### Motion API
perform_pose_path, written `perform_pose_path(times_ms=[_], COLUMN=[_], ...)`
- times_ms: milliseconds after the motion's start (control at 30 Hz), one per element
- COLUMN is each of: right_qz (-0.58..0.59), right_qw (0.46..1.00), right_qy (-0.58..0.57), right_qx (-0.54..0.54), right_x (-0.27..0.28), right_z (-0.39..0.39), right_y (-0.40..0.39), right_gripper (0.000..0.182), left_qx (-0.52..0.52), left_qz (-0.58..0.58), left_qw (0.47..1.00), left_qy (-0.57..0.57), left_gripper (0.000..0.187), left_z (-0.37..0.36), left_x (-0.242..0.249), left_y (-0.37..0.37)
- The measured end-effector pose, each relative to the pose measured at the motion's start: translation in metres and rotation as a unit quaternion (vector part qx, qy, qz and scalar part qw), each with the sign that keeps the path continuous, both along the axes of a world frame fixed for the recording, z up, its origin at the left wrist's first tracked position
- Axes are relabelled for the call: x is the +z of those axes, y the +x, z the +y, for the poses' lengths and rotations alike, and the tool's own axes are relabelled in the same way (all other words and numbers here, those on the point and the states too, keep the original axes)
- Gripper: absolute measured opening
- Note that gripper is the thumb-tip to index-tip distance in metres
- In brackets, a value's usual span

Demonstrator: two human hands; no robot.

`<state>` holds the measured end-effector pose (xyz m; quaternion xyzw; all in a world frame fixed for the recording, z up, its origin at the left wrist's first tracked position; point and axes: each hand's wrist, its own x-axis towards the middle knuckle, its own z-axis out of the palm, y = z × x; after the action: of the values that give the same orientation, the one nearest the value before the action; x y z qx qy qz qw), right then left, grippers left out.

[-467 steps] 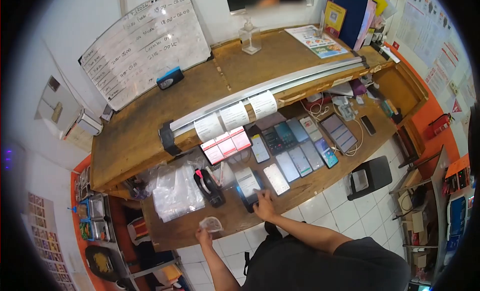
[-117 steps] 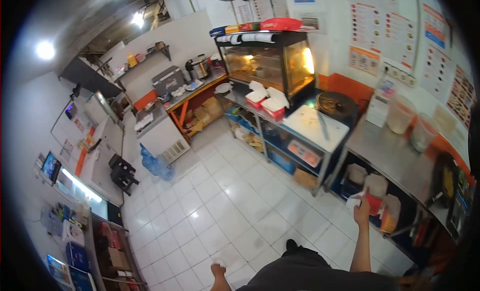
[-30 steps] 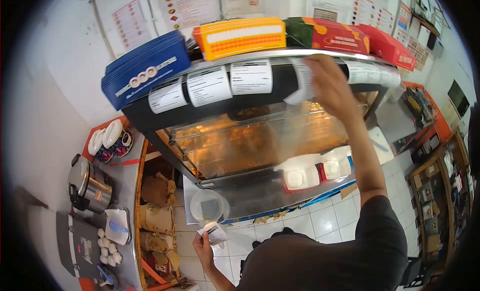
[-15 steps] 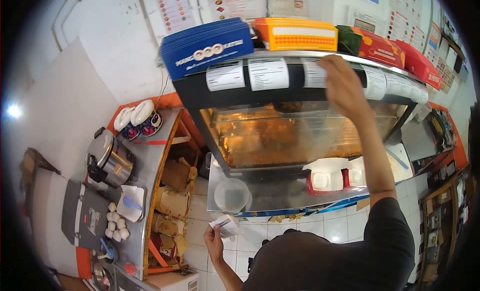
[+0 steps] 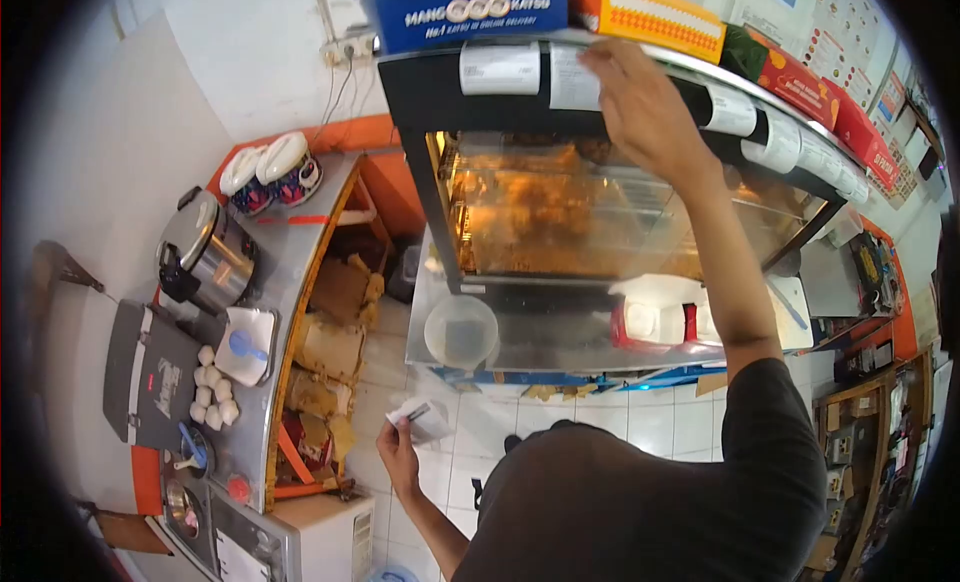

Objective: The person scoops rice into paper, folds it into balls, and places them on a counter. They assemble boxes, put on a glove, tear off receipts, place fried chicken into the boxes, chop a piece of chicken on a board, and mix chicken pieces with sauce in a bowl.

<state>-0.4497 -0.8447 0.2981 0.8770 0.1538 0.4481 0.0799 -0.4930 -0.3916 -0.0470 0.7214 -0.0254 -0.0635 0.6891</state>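
Note:
My right hand is raised to the top front edge of a glass heated food cabinet. Its fingers are closed at the right edge of a printed paper receipt hanging from the black frame; the exact grip is partly hidden. Another receipt hangs to the left, and a further receipt hangs right of my wrist. Low on the left, my left hand pinches several white printed slips, slightly blurred, above the tiled floor. Golden food shows through the cabinet glass.
Blue and yellow cartons stand on the cabinet. Below it are an open red-and-white box and a translucent tub. The left counter bears a steel cooker, a white tray and several white balls.
My right hand has moved left along the row, from one receipt to the one before it. My view has shifted, so the cabinet sits higher. The slips stay in my left hand.

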Motion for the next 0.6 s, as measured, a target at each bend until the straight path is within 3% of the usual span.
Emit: perform_pose_path(times_ms=[100,233,600], right_qz=[-0.003,0.016,-0.016], right_qw=[1.0,0.989,0.958], right_qy=[0.001,0.027,-0.128], right_qx=[-0.028,-0.142,-0.256], right_x=[-0.004,-0.002,0.001], right_z=[-0.018,-0.03,-0.047], right_y=[-0.006,-0.024,-0.043], right_gripper=[0.034,0.037,0.026], left_qx=[0.014,0.036,0.109], left_qz=[-0.014,0.011,0.009], left_qw=[1.0,0.999,0.992], left_qy=[-0.018,-0.025,-0.057], left_gripper=[0.028,0.028,0.03], left_z=[0.007,0.025,0.053], left_x=[-0.001,-0.012,-0.036], left_y=[-0.003,-0.025,-0.034])
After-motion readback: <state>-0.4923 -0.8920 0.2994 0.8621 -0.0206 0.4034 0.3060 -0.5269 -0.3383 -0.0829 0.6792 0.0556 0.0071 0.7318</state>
